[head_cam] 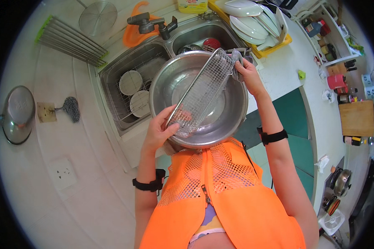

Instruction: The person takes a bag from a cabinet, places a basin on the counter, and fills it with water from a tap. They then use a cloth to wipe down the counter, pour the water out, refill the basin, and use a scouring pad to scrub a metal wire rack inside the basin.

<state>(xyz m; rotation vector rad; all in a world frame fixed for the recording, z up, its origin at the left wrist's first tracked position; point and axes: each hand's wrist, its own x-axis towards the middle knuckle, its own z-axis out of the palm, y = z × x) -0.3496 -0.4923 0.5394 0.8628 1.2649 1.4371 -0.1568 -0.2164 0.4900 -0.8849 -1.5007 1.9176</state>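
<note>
A long wire mesh basket (pixel 205 90) slants over a large stainless steel basin (pixel 233 121). My left hand (pixel 162 127) grips the basket's lower end, thumb on its mesh. At the upper right end, my right hand (pixel 249 74) holds a grey scrubbing cloth (pixel 237 64) against the basket's edge. The basin rests over the front of a double sink (pixel 171 40). In the sink's left bowl, two white round dishes (pixel 131 82) lie by a wire rack (pixel 118 102). A red perforated utensil (pixel 212 43) lies in the right bowl.
A grey faucet (pixel 152 25) stands behind the sink, beside an orange plastic item (pixel 132 34). White plates (pixel 249 28) fill a yellow rack (pixel 286 40) at the upper right. A folding drying rack (pixel 71 42) leans at the left. The counter (pixel 280 71) runs along the right.
</note>
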